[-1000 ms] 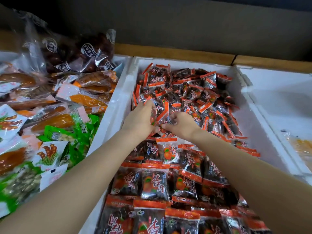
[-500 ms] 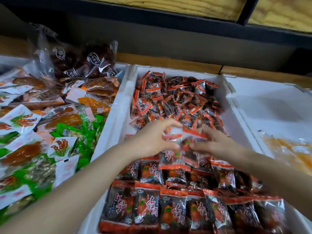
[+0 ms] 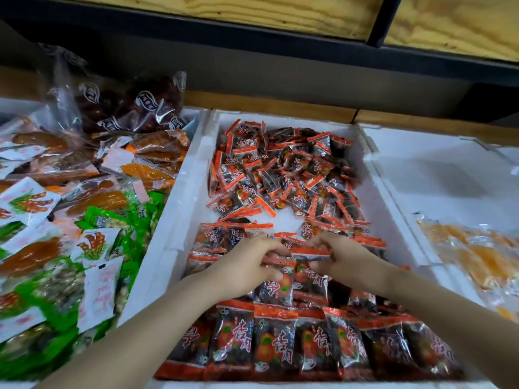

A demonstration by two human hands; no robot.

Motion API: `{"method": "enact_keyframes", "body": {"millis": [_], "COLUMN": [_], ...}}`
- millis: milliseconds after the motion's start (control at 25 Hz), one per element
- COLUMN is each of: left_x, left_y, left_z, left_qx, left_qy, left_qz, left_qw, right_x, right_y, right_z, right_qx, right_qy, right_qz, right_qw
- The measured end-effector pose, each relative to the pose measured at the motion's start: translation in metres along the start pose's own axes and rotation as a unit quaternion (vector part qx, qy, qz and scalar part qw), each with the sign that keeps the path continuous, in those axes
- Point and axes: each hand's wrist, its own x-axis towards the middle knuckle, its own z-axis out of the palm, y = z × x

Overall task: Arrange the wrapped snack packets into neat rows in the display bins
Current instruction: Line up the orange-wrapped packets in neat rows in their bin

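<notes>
Head view: fingers of left hand (image 3: 247, 265) and right hand (image 3: 346, 262) pinch packets (image 3: 310, 276) mid-frame; slick wrappers may slip, landing crooked.

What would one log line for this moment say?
left hand: pinches left packet | right hand: pinches right packet | front rows: neat | loose pile: unsorted | bin: white foam

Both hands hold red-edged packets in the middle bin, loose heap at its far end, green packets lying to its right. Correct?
Not quite: the head view shows the green packets lying to its left. The rest stands: left hand and right hand hold red-edged packets in the middle bin, loose heap at its far end.
</notes>
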Motion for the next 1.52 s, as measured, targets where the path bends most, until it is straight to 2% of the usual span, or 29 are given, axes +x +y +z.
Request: {"method": "enact_keyframes", "body": {"millis": [240,480,640,720,840,960,1080,1120,1200,1280,1360,1440,1520], "left_x": [-0.008,-0.01,-0.013,-0.014,-0.016,-0.016,-0.01,-0.008,0.001,0.012,0.023,0.032,0.034], "left_y": [-0.001,-0.006,-0.008,-0.006,-0.001,0.007,0.013,0.015,0.016,0.017,0.021,0.026,0.028], "left_z": [0.0,-0.001,-0.001,-0.002,0.0,-0.006,-0.023,-0.029,-0.039,-0.043,-0.041,-0.031,-0.015], "left_qx": [0.096,0.103,0.102,0.066,0.003,-0.103,-0.222,-0.21,-0.106,0.011,0.078,0.079,0.057], "left_qy": [-0.004,0.008,-0.024,-0.028,0.007,0.105,0.191,0.184,0.119,-0.01,-0.134,-0.196,-0.211], "left_qz": [0.046,0.031,0.002,-0.017,-0.012,-0.005,0.016,0.031,0.074,0.104,0.108,0.085,0.059], "left_qw": [0.994,0.994,0.995,0.997,1.0,0.989,0.956,0.96,0.984,0.994,0.982,0.974,0.974], "right_x": [-0.001,0.003,0.005,0.004,0.0,-0.002,-0.004,-0.004,-0.005,-0.005,-0.003,-0.001,-0.002], "right_y": [0.003,0.005,0.003,0.003,0.003,0.006,0.012,0.013,0.014,0.012,0.013,0.013,0.014], "right_z": [-0.002,-0.001,0.004,0.005,0.003,-0.001,-0.005,-0.005,-0.004,-0.004,-0.003,-0.003,-0.004], "right_qx": [0.007,-0.006,-0.05,-0.069,-0.074,-0.042,-0.019,-0.014,-0.005,-0.01,-0.028,-0.048,-0.069], "right_qy": [-0.04,-0.078,-0.094,-0.088,-0.072,-0.055,-0.048,-0.047,-0.042,-0.036,-0.033,-0.027,-0.015], "right_qz": [-0.038,-0.081,-0.073,-0.083,-0.085,-0.074,-0.068,-0.068,-0.069,-0.069,-0.068,-0.07,-0.08], "right_qw": [0.998,0.994,0.992,0.99,0.991,0.995,0.996,0.996,0.997,0.997,0.997,0.996,0.994]}}
